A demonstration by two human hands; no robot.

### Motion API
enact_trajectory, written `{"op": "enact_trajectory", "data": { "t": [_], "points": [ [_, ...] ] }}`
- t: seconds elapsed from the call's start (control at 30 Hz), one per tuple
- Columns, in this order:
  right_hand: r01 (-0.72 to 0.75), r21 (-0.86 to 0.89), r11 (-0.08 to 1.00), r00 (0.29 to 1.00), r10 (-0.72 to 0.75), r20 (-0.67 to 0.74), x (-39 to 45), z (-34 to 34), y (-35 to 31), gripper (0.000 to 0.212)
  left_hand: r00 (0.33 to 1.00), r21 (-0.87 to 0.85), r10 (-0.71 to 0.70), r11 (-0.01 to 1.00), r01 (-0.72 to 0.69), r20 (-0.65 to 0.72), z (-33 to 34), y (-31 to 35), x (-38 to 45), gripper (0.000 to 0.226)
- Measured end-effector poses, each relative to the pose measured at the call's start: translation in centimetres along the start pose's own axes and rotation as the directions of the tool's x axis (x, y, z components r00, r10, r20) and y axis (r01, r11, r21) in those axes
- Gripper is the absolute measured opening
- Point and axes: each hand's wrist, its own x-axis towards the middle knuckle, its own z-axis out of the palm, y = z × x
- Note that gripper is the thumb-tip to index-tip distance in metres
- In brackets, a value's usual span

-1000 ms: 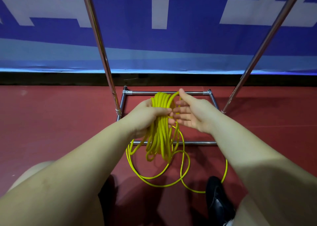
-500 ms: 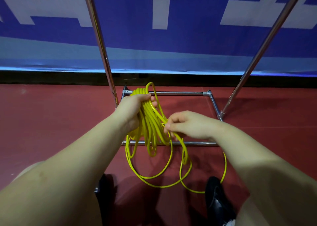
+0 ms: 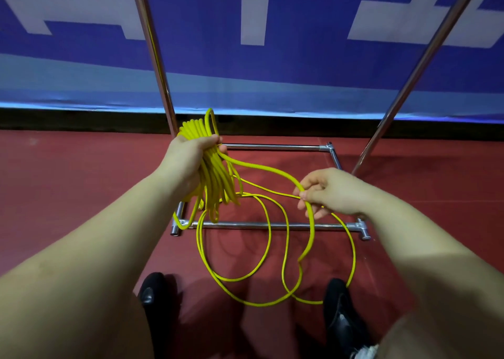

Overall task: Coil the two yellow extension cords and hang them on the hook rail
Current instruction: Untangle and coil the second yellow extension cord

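Yellow, smooth round extension cord [image 3: 215, 178] is bunching in coils at centre frame, gripped by the left hand [image 3: 188, 162]; the right hand [image 3: 327, 192] is pinching one strand, loose loops trailing over red floor [image 3: 68, 181] and chrome tube frame [image 3: 272, 225].

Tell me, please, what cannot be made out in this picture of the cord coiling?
- Hook rail: cut off by the top edge of the head view; only the rack poles show.
- Cord ends: no plug shows, and the far loop passes behind the right shoe.
- Second cord: cannot tell whether the loose loops belong to it.
- Coil count: hidden inside the left hand.
- Right hand fingertips: curled under, out of sight.
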Motion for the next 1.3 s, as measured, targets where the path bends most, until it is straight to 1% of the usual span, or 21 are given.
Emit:
{"op": "enact_trajectory", "data": {
  "t": [0.1,0.23,0.27,0.37,0.4,0.5,0.53,0.63,0.67,0.77,0.87,0.9,1.0,1.07,1.1,1.13,1.17,1.2,1.23,1.3],
  "points": [
    [-0.027,0.203,0.979,0.997,0.041,-0.066,-0.3,-0.6,-0.3,0.011,0.996,0.072,0.061,0.995,-0.065,0.058,0.0,0.0,-0.4,0.027],
    [-0.06,0.441,0.895,0.983,0.129,-0.128,-0.3,-0.9,-0.4,0.011,0.983,0.223,0.107,0.965,-0.139,0.149,0.5,-0.4,-1.3,0.02],
    [-0.063,0.486,0.872,0.98,0.147,-0.137,-0.2,-1.0,-0.4,0.011,0.98,0.26,0.109,0.954,-0.15,0.165,0.5,-0.6,-1.5,0.022],
    [-0.04,0.626,0.779,0.972,0.176,-0.158,-0.3,-1.1,-0.7,0.011,0.973,0.338,0.11,0.925,-0.175,0.201,0.7,-1.0,-1.7,0.041],
    [-0.028,0.664,0.747,0.969,0.183,-0.164,-0.3,-1.1,-0.9,0.011,0.97,0.366,0.114,0.911,-0.188,0.216,0.9,-1.2,-1.9,0.043],
    [0.003,0.765,0.644,0.963,0.205,-0.176,-0.3,-1.0,-1.5,0.011,0.966,0.448,0.085,0.873,-0.191,0.246,1.4,-2.1,-2.5,0.046],
    [0.01,0.794,0.607,0.96,0.217,-0.178,-0.2,-0.9,-1.7,0.012,0.964,0.476,0.066,0.859,-0.186,0.257,1.7,-2.4,-2.9,0.051],
    [0.03,0.849,0.527,0.953,0.242,-0.184,0.4,-0.6,-2.1,0.017,0.958,0.565,0.002,0.807,-0.171,0.286,2.3,-3.1,-3.4,0.077],
    [0.041,0.857,0.514,0.952,0.241,-0.19,0.6,-0.4,-2.2,0.019,0.956,0.562,-0.014,0.812,-0.161,0.294,2.5,-3.4,-3.6,0.076],
    [0.077,0.887,0.455,0.952,0.232,-0.202,1.2,0.0,-2.6,0.019,0.953,0.559,-0.038,0.817,-0.144,0.301,3.1,-4.1,-3.9,0.062],
    [0.09,0.908,0.409,0.947,0.248,-0.205,1.8,0.2,-2.9,0.018,0.936,0.536,-0.049,0.829,-0.155,0.347,3.6,-4.7,-3.9,0.039],
    [0.09,0.91,0.404,0.947,0.248,-0.204,1.9,0.3,-3.0,0.018,0.933,0.535,-0.058,0.831,-0.152,0.356,3.7,-4.8,-3.9,0.035],
    [0.083,0.921,0.382,0.952,0.243,-0.187,2.1,0.4,-3.2,0.019,0.927,0.534,-0.069,0.832,-0.15,0.369,3.8,-4.9,-3.9,0.042],
    [0.085,0.925,0.37,0.954,0.237,-0.182,2.1,0.5,-3.4,0.019,0.939,0.552,-0.058,0.82,-0.149,0.339,3.7,-4.7,-3.9,0.046],
    [0.088,0.929,0.361,0.956,0.232,-0.181,2.0,0.6,-3.4,0.018,0.947,0.54,-0.051,0.83,-0.137,0.318,3.8,-4.6,-3.9,0.045],
    [0.088,0.928,0.361,0.957,0.227,-0.179,2.0,0.6,-3.5,0.017,0.954,0.505,-0.041,0.855,-0.12,0.296,3.8,-4.5,-3.9,0.042],
    [0.081,0.918,0.388,0.96,0.218,-0.177,2.0,0.7,-3.5,0.014,0.96,0.457,-0.035,0.884,-0.099,0.276,3.9,-4.3,-3.8,0.039],
    [0.066,0.889,0.454,0.962,0.206,-0.177,2.0,0.8,-3.5,0.012,0.964,0.401,-0.031,0.913,-0.08,0.262,4.0,-4.1,-3.7,0.036],
    [0.046,0.829,0.558,0.965,0.191,-0.182,2.0,1.0,-3.5,0.013,0.968,0.349,-0.027,0.935,-0.064,0.251,4.0,-3.8,-3.7,0.032],
    [0.004,0.601,0.799,0.97,0.142,-0.196,2.0,1.7,-3.2,0.019,0.976,0.279,-0.019,0.959,-0.044,0.217,4.0,-3.3,-3.5,0.026]
  ]
}}
